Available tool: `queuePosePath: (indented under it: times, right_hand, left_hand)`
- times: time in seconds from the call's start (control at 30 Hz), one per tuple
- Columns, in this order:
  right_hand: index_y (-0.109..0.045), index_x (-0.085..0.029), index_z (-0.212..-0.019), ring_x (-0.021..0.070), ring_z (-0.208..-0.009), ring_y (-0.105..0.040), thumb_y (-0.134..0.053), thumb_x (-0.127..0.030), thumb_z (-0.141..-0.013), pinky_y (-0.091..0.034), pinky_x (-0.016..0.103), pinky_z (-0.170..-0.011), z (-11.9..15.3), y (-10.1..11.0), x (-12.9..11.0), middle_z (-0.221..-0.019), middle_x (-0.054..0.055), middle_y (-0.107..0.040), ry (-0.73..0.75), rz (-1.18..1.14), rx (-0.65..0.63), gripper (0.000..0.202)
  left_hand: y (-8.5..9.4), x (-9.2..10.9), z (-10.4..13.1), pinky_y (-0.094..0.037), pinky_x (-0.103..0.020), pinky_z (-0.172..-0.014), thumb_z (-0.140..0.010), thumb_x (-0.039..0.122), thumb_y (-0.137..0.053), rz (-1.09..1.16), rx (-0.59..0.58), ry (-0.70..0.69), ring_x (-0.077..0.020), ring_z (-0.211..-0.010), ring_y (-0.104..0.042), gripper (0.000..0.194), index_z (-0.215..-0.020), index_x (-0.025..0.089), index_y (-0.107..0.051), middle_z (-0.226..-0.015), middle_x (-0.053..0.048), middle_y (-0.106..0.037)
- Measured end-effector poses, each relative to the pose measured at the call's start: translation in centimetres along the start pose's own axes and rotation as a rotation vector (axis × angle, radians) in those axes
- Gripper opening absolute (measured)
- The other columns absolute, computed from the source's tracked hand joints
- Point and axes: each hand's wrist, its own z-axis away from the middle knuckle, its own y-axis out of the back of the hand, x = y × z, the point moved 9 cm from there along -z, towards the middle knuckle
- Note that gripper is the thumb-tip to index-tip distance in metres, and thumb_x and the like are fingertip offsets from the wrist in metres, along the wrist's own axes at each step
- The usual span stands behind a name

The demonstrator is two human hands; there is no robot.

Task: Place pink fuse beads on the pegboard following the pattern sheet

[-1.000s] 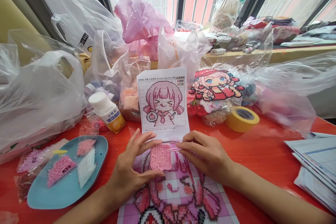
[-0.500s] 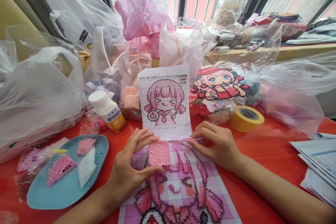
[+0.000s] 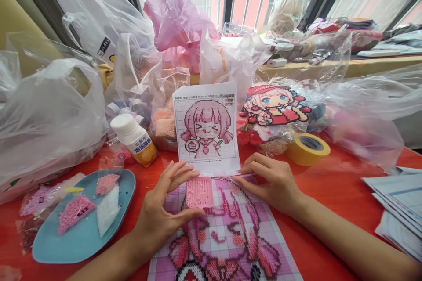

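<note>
The left hand point(image 3: 165, 208) grips a pink bead tray point(image 3: 199, 192), thumb against its near edge and fingers at its far left corner; the fingers are set apart by the tray's width. The tray carries loose pink beads and is over the upper left part of a bead picture point(image 3: 216, 246); whether it touches the work cannot be told. The fingers of the right hand point(image 3: 275, 182) are pinched narrow on pink tweezers point(image 3: 245, 175), whose tips point left at the far edge of the bead picture. The bead picture lies at the near middle of the red tabletop point(image 3: 329, 215), over a gridded sheet, and shows a figure with closed eyes. Just beyond it, a printed pattern chart point(image 3: 207, 127) stands upright. Toward the left edge of the tabletop, a blue plate point(image 3: 74, 248) bears two packets of pink beads point(image 3: 75, 214) and a white packet point(image 3: 108, 210). A white-capped bottle point(image 3: 134, 139) is beyond the plate, tilted in view. Right of the chart are a finished bead figure point(image 3: 275, 105) in a red cap and a yellow tape roll point(image 3: 308, 149). Papers point(image 3: 397, 204) lie at the right edge; plastic bags point(image 3: 52, 109) line the far side.
</note>
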Motion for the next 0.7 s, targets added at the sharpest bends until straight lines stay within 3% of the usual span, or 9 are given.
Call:
queuePosePath:
  times: [0.2, 0.7]
  right_hand:
    - [-0.064, -0.017, -0.071, 0.0087, -0.056, -0.056, -0.067, -0.034, -0.087, -0.041, 0.020, -0.049, -0.02, -0.08, -0.04, -0.067, 0.001, -0.062, 0.005, 0.010, -0.013, 0.024]
    - [-0.067, -0.018, -0.075, 0.0086, -0.057, -0.056, -0.066, -0.034, -0.087, -0.042, 0.020, -0.049, 0.01, -0.19, -0.08, -0.070, 0.001, -0.064, 0.007, 0.018, -0.020, 0.020]
  left_hand:
    - [-0.17, 0.17, 0.07, -0.031, -0.056, -0.117, -0.075, 0.042, -0.079, -0.019, -0.061, 0.042, -0.0234, -0.126, -0.060, 0.082, -0.142, 0.040, -0.032, -0.127, 0.000, -0.071]
    - [0.00, 0.30, 0.04, -0.031, -0.057, -0.117, -0.075, 0.047, -0.077, 0.012, -0.001, 0.048, -0.0267, -0.124, -0.061, 0.079, -0.141, 0.029, -0.037, -0.124, -0.007, -0.073]
